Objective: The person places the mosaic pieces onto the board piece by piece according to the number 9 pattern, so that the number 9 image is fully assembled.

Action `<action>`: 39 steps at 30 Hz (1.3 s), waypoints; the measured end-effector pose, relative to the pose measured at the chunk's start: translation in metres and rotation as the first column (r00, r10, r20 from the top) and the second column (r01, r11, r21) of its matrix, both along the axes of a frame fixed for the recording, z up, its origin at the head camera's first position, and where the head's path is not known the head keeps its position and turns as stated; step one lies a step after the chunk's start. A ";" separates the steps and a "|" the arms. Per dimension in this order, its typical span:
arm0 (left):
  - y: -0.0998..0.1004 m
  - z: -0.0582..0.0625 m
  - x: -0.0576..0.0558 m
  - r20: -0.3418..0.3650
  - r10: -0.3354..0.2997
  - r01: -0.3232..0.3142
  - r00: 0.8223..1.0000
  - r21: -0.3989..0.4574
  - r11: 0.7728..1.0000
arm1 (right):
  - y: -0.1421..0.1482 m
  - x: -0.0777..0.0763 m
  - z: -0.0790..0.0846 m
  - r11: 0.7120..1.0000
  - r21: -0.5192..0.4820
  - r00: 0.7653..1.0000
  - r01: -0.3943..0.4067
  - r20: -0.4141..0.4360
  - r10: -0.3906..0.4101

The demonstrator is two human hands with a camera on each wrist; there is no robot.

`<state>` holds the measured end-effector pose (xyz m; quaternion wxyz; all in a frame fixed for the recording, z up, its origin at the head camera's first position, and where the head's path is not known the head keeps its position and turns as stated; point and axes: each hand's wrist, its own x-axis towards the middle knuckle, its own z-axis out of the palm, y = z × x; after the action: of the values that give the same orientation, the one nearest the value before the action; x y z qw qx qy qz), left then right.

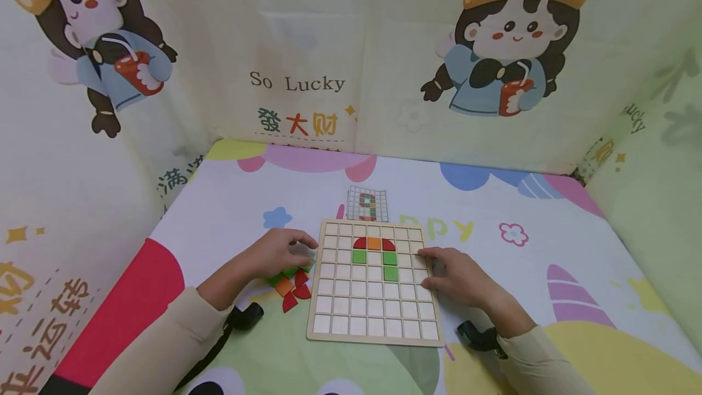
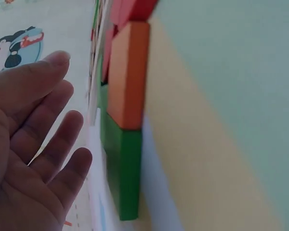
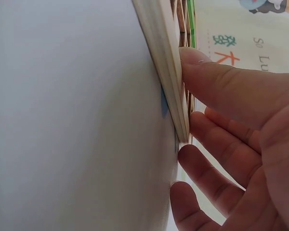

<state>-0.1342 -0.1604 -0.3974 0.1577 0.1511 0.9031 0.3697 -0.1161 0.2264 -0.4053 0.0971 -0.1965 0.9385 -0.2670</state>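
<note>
A wooden grid board [image 1: 375, 341] lies on the table. In its upper rows sit a red quarter-round [image 1: 359, 243], an orange square [image 1: 374, 244], another red quarter-round [image 1: 388, 244] and several green squares [image 1: 359, 256]. My left hand [image 1: 276, 253] hovers at the board's left side over a small pile of loose pieces, its fingers spread loosely and holding nothing. In the left wrist view an orange block [image 2: 127, 74] and a green block [image 2: 123, 168] lie beside the fingers. My right hand [image 1: 457, 273] rests its thumb and fingertips along the board's right edge [image 3: 164, 67].
Beyond the board's far edge lies a small printed grid card [image 1: 367, 203] with a coloured pattern. Loose red pieces [image 1: 289, 302] lie left of the board. A patterned cloth covers the table [image 1: 493, 206], and printed curtains [image 1: 395, 66] enclose its back and sides.
</note>
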 end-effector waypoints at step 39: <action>-0.004 -0.007 -0.005 -0.016 -0.039 0.038 0.999 -0.041 0.998 | 0.000 0.000 0.001 1.000 0.005 1.000 0.016 0.013 -0.016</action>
<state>-0.1392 -0.1639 -0.4047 0.1601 0.1683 0.9087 0.3470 -0.1158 0.2264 -0.4042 0.1017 -0.1868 0.9400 -0.2667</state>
